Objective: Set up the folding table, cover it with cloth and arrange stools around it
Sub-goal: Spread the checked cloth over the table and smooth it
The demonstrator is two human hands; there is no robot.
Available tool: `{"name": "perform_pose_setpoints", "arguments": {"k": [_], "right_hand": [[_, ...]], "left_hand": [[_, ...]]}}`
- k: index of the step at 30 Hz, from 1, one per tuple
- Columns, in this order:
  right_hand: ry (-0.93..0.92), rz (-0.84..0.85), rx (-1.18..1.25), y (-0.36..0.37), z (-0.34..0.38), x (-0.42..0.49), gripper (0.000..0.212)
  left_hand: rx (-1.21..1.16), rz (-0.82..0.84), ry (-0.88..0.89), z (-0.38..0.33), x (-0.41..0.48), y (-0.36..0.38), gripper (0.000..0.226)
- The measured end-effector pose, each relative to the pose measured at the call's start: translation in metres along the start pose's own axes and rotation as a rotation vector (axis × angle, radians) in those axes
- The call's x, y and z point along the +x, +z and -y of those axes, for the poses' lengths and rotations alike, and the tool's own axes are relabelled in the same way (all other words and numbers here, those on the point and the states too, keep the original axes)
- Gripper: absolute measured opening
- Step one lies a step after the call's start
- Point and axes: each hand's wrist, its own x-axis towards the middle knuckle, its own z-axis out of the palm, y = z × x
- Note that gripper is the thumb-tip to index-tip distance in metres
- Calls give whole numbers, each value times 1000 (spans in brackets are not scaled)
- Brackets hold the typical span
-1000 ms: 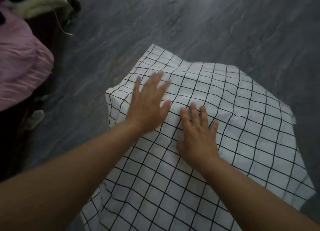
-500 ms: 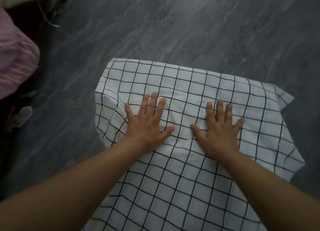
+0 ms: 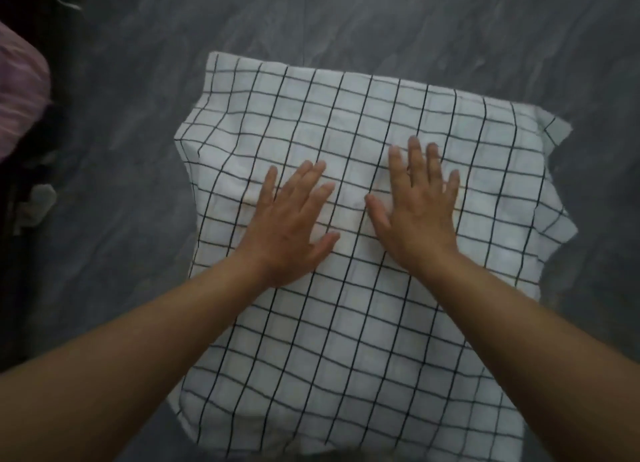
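Observation:
A white cloth with a black grid point(image 3: 363, 340) is draped over the folding table, which it hides completely; its edges hang down at the left and right sides. My left hand point(image 3: 291, 226) lies flat on the cloth, fingers straight and spread, pointing up and to the right. My right hand point(image 3: 419, 208) presses flat beside it, fingers spread toward the far edge. The two hands sit close together near the middle of the cloth. No stool shows in this view.
Dark grey marbled floor point(image 3: 381, 21) surrounds the table. At the far left edge lies pink fabric point(image 3: 17, 108) over dark furniture, with a pale object point(image 3: 38, 202) on the floor below it.
Both hands have slid across the cloth, now lying close side by side near its middle. The cloth lies flatter and squarer on the table than a second ago.

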Motion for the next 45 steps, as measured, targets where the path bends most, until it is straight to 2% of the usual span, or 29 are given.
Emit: {"name": "perform_pose_setpoints", "arguments": {"k": [3, 7, 9, 14, 18, 22, 24, 28, 32, 34, 37, 39, 43, 45], "right_hand": [[-150, 45, -18, 17, 9, -51, 72], [-173, 261, -94, 42, 3, -93, 74], [-174, 293, -110, 49, -1, -99, 75], [-144, 195, -110, 52, 9, -106, 76], [-213, 31, -12, 56, 22, -156, 67], [-248, 46, -2, 67, 38, -230, 57], [-228, 44, -20, 71, 39, -259, 53], [-155, 45, -20, 80, 37, -291, 46], [-167, 70, -51, 95, 40, -307, 47], [-160, 117, -72, 104, 41, -312, 52], [-141, 160, -79, 112, 41, -319, 65], [-134, 143, -52, 111, 44, -326, 70], [-158, 91, -5, 102, 54, -350, 79], [-164, 80, -12, 100, 61, -362, 86]], "left_hand": [[-41, -9, 82, -23, -51, 9, 63], [-46, -4, 144, -36, -113, 19, 52], [-40, 48, 198, -40, -144, 26, 50], [-1, 131, 272, -43, -199, 42, 60], [11, 39, 275, -45, -223, 51, 49], [13, -31, 334, -50, -249, 48, 40], [43, 29, 364, -49, -269, 47, 49], [234, 250, 313, -41, -306, 57, 83], [422, 311, 369, -34, -319, 72, 112], [449, 244, 383, -32, -316, 76, 109], [359, 131, 391, -34, -306, 77, 76], [270, 105, 362, -41, -299, 67, 63], [10, 172, 218, -57, -290, 33, 65], [-152, 176, 49, -63, -289, 18, 59]]}}
